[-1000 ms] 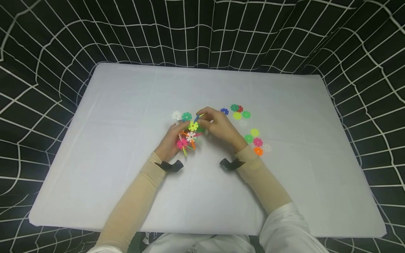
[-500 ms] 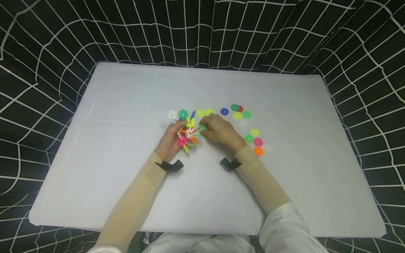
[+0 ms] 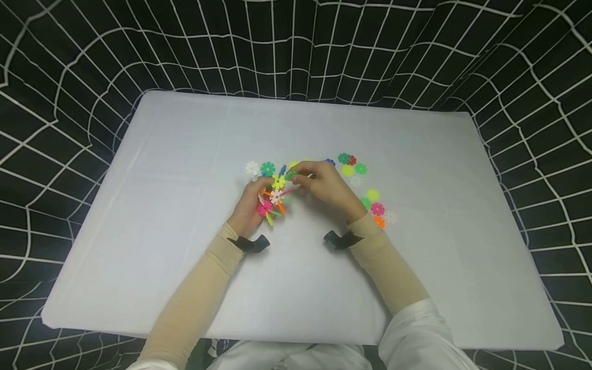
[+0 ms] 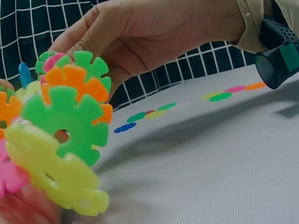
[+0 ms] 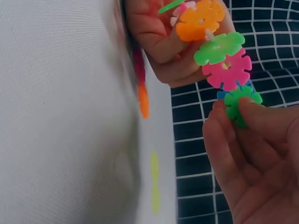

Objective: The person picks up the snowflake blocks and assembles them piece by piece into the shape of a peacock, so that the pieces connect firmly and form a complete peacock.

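Note:
In the head view my left hand point(image 3: 247, 208) grips a cluster of slotted snowflake discs point(image 3: 276, 196), pushed together at angles in pink, white, orange, yellow and blue. A lime-yellow disc point(image 4: 53, 172) and a green disc point(image 4: 63, 126) stand out nearest the left wrist camera. My right hand point(image 3: 326, 187) pinches another green disc point(image 5: 236, 109) between thumb and fingers. Seen from the right wrist, that disc is right at the cluster, just below its pink disc point(image 5: 229, 72) and overlapping a bit of blue. The left palm is partly hidden behind the discs.
Loose discs lie flat on the white table point(image 3: 185, 154): a white one point(image 3: 252, 168) and a teal one point(image 3: 267, 168) beyond the left hand, a red one point(image 3: 352, 160) and several others to the right. Dark netting point(image 3: 296, 46) hangs behind the table.
The right hand has gone from the blue disc to the green disc, lower at the cluster's right side, and lifted it up near the blue one. The left hand has shifted slightly left.

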Tool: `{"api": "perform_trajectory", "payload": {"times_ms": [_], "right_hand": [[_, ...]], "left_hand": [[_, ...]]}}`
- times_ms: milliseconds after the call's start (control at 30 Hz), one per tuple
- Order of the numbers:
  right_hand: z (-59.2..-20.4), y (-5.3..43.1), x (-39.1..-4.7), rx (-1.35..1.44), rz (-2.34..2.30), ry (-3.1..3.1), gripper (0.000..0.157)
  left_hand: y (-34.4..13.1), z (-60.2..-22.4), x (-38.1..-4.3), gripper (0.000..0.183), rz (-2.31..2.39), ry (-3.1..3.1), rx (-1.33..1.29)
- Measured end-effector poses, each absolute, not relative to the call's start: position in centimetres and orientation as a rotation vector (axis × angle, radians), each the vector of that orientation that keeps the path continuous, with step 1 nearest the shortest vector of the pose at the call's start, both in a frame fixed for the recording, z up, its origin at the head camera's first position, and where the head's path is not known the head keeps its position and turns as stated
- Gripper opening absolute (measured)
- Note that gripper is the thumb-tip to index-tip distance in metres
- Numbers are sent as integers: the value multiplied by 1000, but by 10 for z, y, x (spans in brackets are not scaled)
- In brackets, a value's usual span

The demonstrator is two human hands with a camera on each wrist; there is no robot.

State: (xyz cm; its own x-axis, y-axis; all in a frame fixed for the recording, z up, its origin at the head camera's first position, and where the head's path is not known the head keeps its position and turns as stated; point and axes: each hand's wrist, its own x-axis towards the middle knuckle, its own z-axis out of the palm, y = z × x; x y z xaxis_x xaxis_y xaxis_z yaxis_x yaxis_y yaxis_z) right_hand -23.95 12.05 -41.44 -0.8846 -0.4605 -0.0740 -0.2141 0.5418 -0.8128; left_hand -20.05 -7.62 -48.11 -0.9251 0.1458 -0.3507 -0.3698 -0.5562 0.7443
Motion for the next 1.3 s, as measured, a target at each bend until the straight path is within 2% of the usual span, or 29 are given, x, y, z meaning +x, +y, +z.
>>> {"api": "perform_trajectory", "payload": {"times_ms": [233,433,500,700,933,1100,1200,1300], "right_hand": [[-414,118,-236,-705,-1234,2595,18],[-417,115,-235,-858,-1221,2674,17],[-418,113,-235,-896,-1204,2700,18],[-421,112,-234,-912,-1158,2736,19],[-420,110,-231,-940,-1126,2738,13],[-421,112,-234,-832,-1158,2657,11],[-419,118,-240,-740,-1123,2586,18],[-417,127,-247,-618,-1016,2596,34]], "left_hand": [[-76,-481,-200,35,2495,1310,-346],[-74,-480,-200,11,2504,1313,-345],[-74,-480,-200,9,2508,1315,-365],[-75,-479,-200,16,2480,1310,-381],[-75,-480,-201,6,2458,1320,-370],[-75,-480,-199,11,2481,1284,-359],[-75,-480,-199,15,2500,1283,-338],[-76,-481,-200,26,2533,1240,-320]]}}
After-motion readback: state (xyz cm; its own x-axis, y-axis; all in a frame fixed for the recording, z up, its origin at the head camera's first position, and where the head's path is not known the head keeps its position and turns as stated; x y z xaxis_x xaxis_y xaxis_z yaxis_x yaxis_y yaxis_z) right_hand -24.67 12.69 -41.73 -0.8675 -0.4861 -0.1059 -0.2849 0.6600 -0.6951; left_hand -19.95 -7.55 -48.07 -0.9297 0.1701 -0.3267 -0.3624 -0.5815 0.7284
